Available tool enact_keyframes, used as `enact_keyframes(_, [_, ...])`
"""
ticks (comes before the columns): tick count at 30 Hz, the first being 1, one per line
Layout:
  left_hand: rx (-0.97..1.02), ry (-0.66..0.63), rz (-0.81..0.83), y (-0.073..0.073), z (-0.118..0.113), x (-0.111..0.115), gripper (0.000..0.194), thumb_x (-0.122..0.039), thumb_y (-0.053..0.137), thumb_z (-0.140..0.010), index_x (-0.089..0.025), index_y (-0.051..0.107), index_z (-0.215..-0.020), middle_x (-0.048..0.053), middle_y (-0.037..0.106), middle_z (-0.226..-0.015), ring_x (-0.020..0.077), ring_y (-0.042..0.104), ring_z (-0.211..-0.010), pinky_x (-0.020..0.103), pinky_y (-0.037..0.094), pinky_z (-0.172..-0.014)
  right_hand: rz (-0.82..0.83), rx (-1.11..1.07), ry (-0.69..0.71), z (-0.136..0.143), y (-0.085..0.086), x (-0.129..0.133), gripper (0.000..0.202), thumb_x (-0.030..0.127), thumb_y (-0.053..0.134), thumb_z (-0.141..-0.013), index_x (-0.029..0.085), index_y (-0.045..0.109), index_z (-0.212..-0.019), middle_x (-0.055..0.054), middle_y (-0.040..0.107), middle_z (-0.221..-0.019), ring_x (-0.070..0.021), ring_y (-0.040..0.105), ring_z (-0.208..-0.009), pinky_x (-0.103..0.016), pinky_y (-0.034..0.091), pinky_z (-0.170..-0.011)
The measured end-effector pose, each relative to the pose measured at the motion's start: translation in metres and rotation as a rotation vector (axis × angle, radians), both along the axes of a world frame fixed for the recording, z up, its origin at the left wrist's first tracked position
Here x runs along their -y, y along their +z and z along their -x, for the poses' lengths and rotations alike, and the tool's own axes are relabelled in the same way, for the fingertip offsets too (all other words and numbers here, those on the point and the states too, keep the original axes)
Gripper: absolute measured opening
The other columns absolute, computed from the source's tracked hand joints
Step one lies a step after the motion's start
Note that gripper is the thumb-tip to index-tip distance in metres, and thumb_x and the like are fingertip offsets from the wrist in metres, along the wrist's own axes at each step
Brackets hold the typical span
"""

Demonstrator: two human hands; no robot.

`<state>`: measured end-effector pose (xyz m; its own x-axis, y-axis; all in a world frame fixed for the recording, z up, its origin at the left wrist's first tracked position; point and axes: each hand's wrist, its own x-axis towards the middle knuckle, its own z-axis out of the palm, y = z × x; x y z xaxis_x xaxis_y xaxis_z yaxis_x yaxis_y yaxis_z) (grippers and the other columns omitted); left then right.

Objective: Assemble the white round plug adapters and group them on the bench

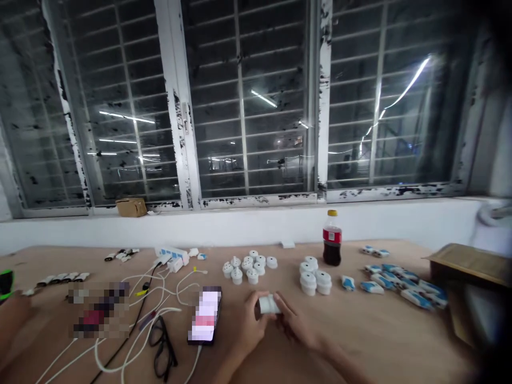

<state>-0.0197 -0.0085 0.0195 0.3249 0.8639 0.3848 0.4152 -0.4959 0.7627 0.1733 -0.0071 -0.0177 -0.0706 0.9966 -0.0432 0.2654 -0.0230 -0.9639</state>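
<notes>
Between my two hands is a white cylindrical piece [269, 304], lying on its side just above the wooden table. My left hand [253, 319] grips its left end, with the thumb below and the fingers above. On its right end my right hand [291, 319] is closed, fingers wrapped against it. Beyond the hands stands a group of white round pieces with holes in their tops [237, 275]. To the right of that, several larger white round pieces [308, 282] sit together, some apparently stacked.
A lit phone [206, 314], black glasses [162, 349], white cables [160, 309] and a power strip [173, 256] lie left. Rightward are a cola bottle [332, 245], blue-and-white packets [416, 297] and a cardboard box [468, 261]. Another person's arm [15, 320] reaches in at far left.
</notes>
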Motion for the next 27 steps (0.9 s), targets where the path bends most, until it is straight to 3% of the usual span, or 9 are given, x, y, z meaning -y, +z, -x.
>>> enact_keyframes(2, [0.003,0.011,0.001,0.001,-0.002,0.001,0.045,-0.019,0.083,-0.08,-0.027,0.074,-0.123,0.009,0.082,-0.125,0.0325,0.077,-0.113,0.041,0.06,-0.099,-0.074,0.029,-0.018,0.0,0.006,0.002,0.06,0.085,0.044,-0.096,0.027,0.057,-0.099,0.005,0.057,-0.066,-0.0151,0.047,-0.049,-0.027,0.035,-0.046])
enact_keyframes(6, [-0.084,0.015,0.011,0.005,0.002,0.004,0.033,-0.022,0.086,-0.08,-0.024,0.074,-0.111,0.009,0.083,-0.112,0.0326,0.077,-0.105,0.039,0.06,-0.09,-0.452,0.274,-0.056,-0.003,0.02,0.007,0.038,0.063,0.066,-0.095,0.026,0.06,-0.099,-0.002,0.066,-0.089,-0.0223,0.062,-0.078,-0.033,0.051,-0.071])
enact_keyframes(12, [-0.087,-0.018,0.012,-0.014,0.003,-0.007,0.024,-0.024,0.079,-0.088,-0.025,0.072,-0.11,0.007,0.083,-0.106,0.0288,0.078,-0.099,0.038,0.059,-0.088,-0.626,0.572,-0.096,-0.008,0.026,0.006,0.014,0.037,0.062,-0.098,0.026,0.069,-0.102,-0.009,0.069,-0.107,-0.0293,0.068,-0.094,-0.04,0.053,-0.085])
enact_keyframes(16, [-0.071,-0.049,0.03,-0.02,-0.001,-0.011,0.024,-0.013,0.073,-0.087,-0.023,0.071,-0.108,0.005,0.082,-0.107,0.0243,0.076,-0.099,0.033,0.058,-0.089,-0.721,0.746,-0.047,-0.008,0.021,0.0,0.023,0.02,0.051,-0.1,0.024,0.074,-0.097,-0.012,0.072,-0.103,-0.033,0.067,-0.102,-0.043,0.052,-0.088])
enact_keyframes(19, [-0.224,0.033,0.013,-0.011,0.0,-0.006,0.022,-0.019,0.07,-0.091,-0.023,0.072,-0.113,0.008,0.082,-0.111,0.0271,0.076,-0.105,0.035,0.057,-0.091,-0.776,0.837,0.05,0.0,0.017,-0.001,0.026,0.014,0.054,-0.097,0.024,0.076,-0.104,-0.01,0.073,-0.103,-0.0312,0.068,-0.101,-0.043,0.053,-0.091])
enact_keyframes(22, [-0.403,0.098,0.016,0.002,0.004,0.001,0.026,-0.026,0.065,-0.097,-0.023,0.072,-0.121,0.01,0.081,-0.119,0.0298,0.075,-0.112,0.036,0.055,-0.094,-0.798,0.823,0.059,0.012,0.013,0.003,0.029,0.011,0.052,-0.097,0.024,0.074,-0.111,-0.009,0.074,-0.107,-0.0286,0.07,-0.102,-0.041,0.056,-0.093])
enact_keyframes(25, [-0.47,0.079,-0.025,0.009,0.006,0.005,0.034,-0.022,0.059,-0.098,-0.023,0.069,-0.13,0.009,0.077,-0.13,0.0296,0.072,-0.12,0.036,0.053,-0.101,-0.746,0.716,0.048,0.018,0.0,0.001,0.04,0.01,0.048,-0.096,0.024,0.07,-0.127,-0.01,0.074,-0.127,-0.0263,0.073,-0.114,-0.039,0.059,-0.1])
enact_keyframes(27, [-0.505,0.098,-0.061,0.006,0.005,0.005,0.034,-0.024,0.058,-0.097,-0.025,0.069,-0.129,0.009,0.076,-0.132,0.0315,0.071,-0.12,0.039,0.053,-0.103,-0.703,0.642,-0.028,0.014,-0.018,-0.009,0.052,0.011,0.048,-0.093,0.025,0.063,-0.141,-0.012,0.067,-0.148,-0.0273,0.07,-0.13,-0.04,0.058,-0.11])
